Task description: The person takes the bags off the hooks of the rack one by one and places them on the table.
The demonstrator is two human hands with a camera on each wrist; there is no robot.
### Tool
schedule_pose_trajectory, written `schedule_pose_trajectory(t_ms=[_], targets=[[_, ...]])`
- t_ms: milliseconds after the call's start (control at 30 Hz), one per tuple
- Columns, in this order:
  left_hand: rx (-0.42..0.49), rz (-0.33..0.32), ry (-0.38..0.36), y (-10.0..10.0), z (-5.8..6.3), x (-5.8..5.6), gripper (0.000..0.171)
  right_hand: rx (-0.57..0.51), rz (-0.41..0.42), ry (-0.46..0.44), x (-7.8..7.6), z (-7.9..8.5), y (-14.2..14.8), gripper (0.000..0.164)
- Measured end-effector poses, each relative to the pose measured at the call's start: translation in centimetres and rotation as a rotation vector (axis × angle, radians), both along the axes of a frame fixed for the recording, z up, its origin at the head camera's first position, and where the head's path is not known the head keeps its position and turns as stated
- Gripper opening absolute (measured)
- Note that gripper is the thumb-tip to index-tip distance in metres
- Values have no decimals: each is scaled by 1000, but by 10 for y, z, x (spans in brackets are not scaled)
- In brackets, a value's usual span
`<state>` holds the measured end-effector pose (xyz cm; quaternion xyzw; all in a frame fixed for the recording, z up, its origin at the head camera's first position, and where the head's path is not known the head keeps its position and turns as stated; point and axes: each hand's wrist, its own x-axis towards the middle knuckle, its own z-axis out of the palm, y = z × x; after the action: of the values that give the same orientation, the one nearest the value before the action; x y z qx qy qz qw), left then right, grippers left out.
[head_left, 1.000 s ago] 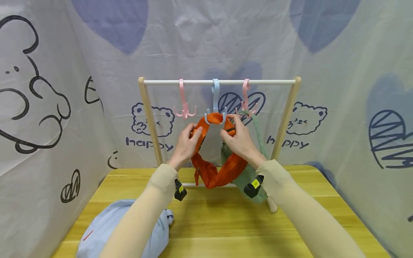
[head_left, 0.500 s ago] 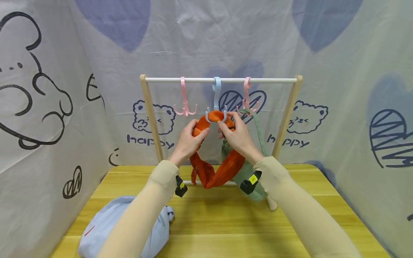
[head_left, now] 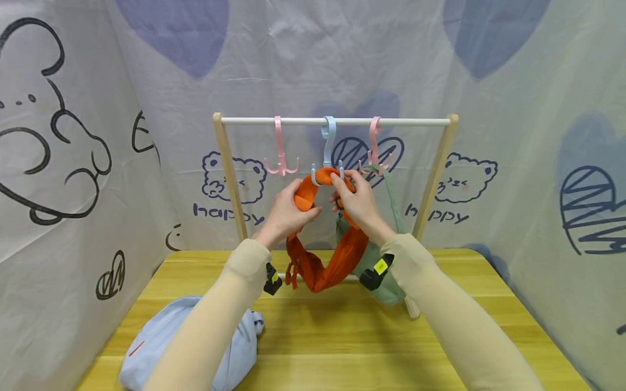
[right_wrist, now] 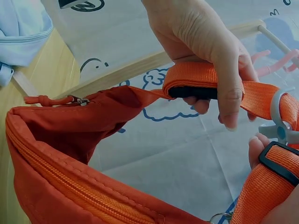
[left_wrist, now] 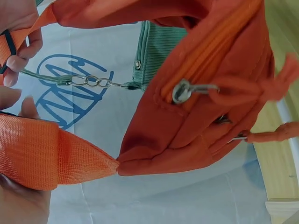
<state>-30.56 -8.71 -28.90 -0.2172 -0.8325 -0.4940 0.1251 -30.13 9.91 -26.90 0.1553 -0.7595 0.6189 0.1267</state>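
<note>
An orange waist bag (head_left: pixel 327 269) hangs in a loop, its webbing strap (head_left: pixel 306 195) running over the prongs of the middle, light-blue hook (head_left: pixel 329 144). My left hand (head_left: pixel 285 214) holds the folded strap on the left side; the right wrist view shows its thumb and fingers around the webbing (right_wrist: pixel 191 74). My right hand (head_left: pixel 361 202) pinches the strap beside the hook's right prong, near a black slider buckle (right_wrist: pixel 279 163). Zipper pulls with orange cords (left_wrist: pixel 243 88) dangle from the bag. My right fingers are partly hidden behind the strap.
Two pink hooks (head_left: pixel 281 155) flank the blue one on the rack's white rail (head_left: pixel 406 122). A green bag (head_left: pixel 386 288) hangs from the right-hand pink hook, behind my right wrist. On the wooden table (head_left: pixel 313 336) lies a light-blue bag (head_left: pixel 163 336), front left.
My right hand has shifted left along the strap, its thumb now up by the hook. The bag's body has swung slightly left. My left thumb has slid right, and the strap has turned.
</note>
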Motion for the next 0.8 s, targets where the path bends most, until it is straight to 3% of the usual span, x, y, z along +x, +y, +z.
schedule_pose_trajectory(t_ms=[367,800], targets=[[28,-58,-21,-4,5,1,47,-56,1,21,-3,-1,-5,28],[0,20,52,-10,15,1,45,-109,19,55,-1,-2,-6,23]])
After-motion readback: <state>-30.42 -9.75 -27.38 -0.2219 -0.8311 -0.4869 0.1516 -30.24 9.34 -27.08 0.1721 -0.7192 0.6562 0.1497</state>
